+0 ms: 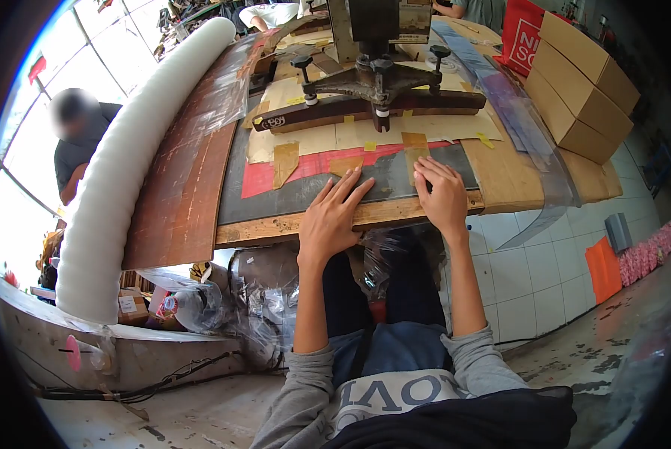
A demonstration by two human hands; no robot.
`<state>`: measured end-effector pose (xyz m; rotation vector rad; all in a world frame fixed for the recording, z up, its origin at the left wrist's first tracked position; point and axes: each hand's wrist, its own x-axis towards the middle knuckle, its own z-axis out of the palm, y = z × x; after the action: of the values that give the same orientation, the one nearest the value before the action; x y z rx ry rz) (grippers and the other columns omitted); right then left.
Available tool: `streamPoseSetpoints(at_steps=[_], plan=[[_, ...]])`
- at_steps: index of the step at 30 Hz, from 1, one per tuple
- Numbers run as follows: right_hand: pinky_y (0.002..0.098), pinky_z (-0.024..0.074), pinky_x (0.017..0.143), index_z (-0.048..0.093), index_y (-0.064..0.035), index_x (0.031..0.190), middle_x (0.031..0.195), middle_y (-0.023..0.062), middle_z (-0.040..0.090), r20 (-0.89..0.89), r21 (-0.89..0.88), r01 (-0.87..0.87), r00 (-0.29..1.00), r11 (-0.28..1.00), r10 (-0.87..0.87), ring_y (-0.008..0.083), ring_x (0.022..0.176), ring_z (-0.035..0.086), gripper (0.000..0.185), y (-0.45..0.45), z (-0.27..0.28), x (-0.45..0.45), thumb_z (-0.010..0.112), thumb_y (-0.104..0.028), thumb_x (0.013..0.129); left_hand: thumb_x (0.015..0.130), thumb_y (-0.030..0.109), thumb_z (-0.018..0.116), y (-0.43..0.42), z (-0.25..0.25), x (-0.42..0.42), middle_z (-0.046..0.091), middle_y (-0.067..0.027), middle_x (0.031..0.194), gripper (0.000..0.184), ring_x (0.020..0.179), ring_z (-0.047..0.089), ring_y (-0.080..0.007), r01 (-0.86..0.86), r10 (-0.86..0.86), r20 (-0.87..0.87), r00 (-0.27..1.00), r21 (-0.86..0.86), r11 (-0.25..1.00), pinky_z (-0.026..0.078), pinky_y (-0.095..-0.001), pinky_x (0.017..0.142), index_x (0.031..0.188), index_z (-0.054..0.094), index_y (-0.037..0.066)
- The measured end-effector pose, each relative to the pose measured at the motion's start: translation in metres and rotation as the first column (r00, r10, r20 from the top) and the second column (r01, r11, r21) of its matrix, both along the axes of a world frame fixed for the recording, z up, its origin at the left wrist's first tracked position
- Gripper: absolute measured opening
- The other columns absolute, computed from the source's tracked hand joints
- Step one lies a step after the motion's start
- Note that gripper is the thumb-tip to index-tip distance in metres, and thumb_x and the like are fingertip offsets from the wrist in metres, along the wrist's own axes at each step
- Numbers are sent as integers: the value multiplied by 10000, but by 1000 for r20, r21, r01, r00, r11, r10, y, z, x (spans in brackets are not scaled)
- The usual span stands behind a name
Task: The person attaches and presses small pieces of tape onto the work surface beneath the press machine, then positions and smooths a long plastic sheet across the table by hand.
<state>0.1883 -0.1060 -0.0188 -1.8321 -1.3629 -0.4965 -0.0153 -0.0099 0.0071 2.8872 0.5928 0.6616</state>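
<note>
My left hand (331, 213) lies at the table's front edge, its fingers spread over a dark grey mat (260, 203). My right hand (441, 193) rests farther right on the same mat, fingers stretched out and fairly close together. Its fingertips are at a strip of brown tape (415, 142). I see nothing held in either hand. Red material (305, 165) and a cream board (264, 152) lie beyond the fingers, with more brown tape (285, 165) across them. Above the board is a dark metal bar (335, 112) on a bracket with black knobs (302, 62).
A long white foam roll (144, 150) and a brown sheet (174, 187) flank the left side. Cardboard boxes (578, 90), a red bag (521, 37) and clear plastic sheeting (537, 150) are at right. A person (84, 142) is at far left; others are partly visible behind.
</note>
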Motion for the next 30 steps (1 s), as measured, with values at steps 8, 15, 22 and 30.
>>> streamPoseSetpoints(at_steps=[8,15,22,30], plan=[[409,410,957,696,-9,957,1066,122,673,-13,-1,-7,1000,1000,7,253,1071,602,228,0,0,0,559,-171,876,550,144,772,0,0,0,398,-51,1443,897,1316,393,-230,-3,3,5,1000,8,1000,324,-403,1110,1372,421,217],[411,407,962,697,-8,964,1069,125,671,-18,-5,-1,1000,1000,1,254,1078,599,232,-1,1,-1,559,-172,875,543,152,779,1,-1,0,401,-56,1439,906,1313,396,-235,0,0,8,1000,10,1000,325,-405,1109,1373,420,216],[408,409,957,695,-9,964,1069,122,672,-16,-6,0,1000,1000,0,252,1074,600,232,-1,1,-1,560,-175,876,539,147,781,1,0,0,404,-54,1437,909,1313,395,-236,-2,2,-3,1000,10,1000,326,-402,1109,1371,423,216],[404,410,956,696,-9,958,1069,120,672,-24,-3,0,1000,1000,0,250,1071,601,228,-1,1,-1,561,-172,874,540,147,784,0,1,0,404,-48,1437,907,1309,399,-240,-5,6,-8,1000,11,1000,325,-399,1109,1369,423,215]])
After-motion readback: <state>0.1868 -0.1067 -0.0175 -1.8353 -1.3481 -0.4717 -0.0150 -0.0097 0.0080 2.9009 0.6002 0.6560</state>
